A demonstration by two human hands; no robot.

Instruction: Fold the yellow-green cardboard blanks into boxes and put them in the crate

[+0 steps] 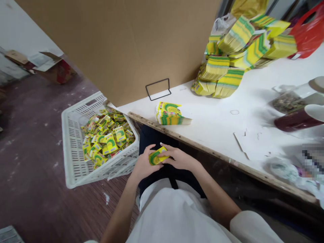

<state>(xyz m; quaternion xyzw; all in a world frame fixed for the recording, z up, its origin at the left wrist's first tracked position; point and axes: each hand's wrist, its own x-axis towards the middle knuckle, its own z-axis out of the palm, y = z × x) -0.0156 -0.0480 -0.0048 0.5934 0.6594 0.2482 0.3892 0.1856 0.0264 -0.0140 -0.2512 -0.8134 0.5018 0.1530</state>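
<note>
Over my lap, a small yellow-and-green box (155, 157) is held between both hands. My left hand (144, 166) has its fingers closed around the box's left side. From the right, my right hand (178, 158) grips the other side, its fingers lying over the box. Beyond my hands, a short stack of flat yellow-and-green cartons (170, 114) lies near the table edge. To my left stands a white plastic crate (73, 165) heaped with small yellow boxes (110, 143) like the one I hold.
A tall brown cardboard box (131, 47) stands on the white table (202, 131), with a black wire stand (159, 89) before it. Piled bundles of flat cartons (222, 76) are further right. A dark red cup (296, 118), a jar (291, 99) and a red bag (310, 33) sit at the right.
</note>
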